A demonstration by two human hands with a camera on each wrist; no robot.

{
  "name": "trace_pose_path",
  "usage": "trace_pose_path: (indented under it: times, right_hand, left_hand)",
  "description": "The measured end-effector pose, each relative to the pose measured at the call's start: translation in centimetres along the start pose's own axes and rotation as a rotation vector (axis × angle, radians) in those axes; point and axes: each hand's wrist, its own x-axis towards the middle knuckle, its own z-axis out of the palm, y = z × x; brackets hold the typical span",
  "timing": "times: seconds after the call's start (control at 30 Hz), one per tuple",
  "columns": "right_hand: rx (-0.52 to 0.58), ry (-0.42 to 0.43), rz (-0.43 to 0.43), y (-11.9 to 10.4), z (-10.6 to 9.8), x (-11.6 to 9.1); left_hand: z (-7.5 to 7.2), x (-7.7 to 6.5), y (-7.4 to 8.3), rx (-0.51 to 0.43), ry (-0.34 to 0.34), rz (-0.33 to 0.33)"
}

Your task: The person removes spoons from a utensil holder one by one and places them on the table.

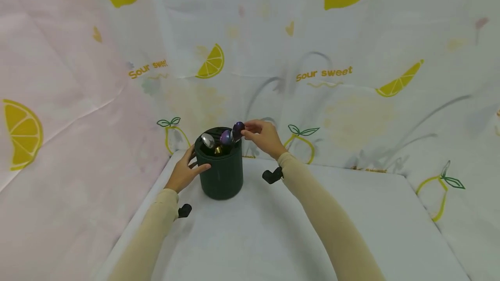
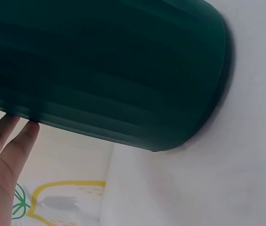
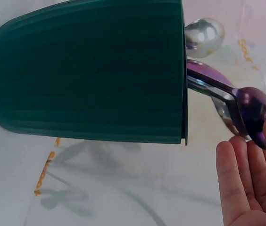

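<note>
A dark purple spoon (image 1: 238,129) is at the right side of the green holder's mouth, its bowl above the rim and its handle running down inside. The right hand (image 1: 264,137), to the right of the green holder (image 1: 220,179), pinches that bowl, the thumb on its face and fingertips at its far edge. In the right wrist view, a paler spoon bowl (image 3: 223,113) shows just behind it; whether the fingers touch this too, I cannot tell.

Inside the holder, a violet-blue spoon (image 1: 225,137) leans next to the dark one, a silver spoon (image 1: 208,141) rests toward the holder's left, and a gold spoon (image 1: 218,149) sits lower, near its front. The left hand (image 1: 183,174) grips the holder's left side, thumb on the front near the rim, fingers on the wall behind.

The step in hand looks like moving one spoon at the rim while the holder is steadied; in or out, I cannot judge. The next move seems to call for keeping the handle clear of its neighbours and the holder upright.

Under the holder is a white counter (image 1: 250,229); behind it hangs a lemon-printed cloth (image 1: 250,34).
</note>
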Motion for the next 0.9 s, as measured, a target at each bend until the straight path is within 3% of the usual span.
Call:
trace_pose_path:
  times: [0.17, 0.53, 0.9]
  right_hand:
    - [0.052, 0.000, 0.015, -0.52, 0.23, -0.15]
    - [0.382, -0.043, 0.084, -0.22, 0.46, -0.31]
    - [0.533, -0.078, 0.072, -0.62, 0.27, -0.22]
  left_hand:
    - [0.00, -0.11, 0.07, -0.007, -0.002, 0.000]
    - [0.18, -0.08, -0.05, 0.002, 0.006, -0.004]
    - [0.22, -0.28, 0.32, -0.002, 0.023, -0.014]
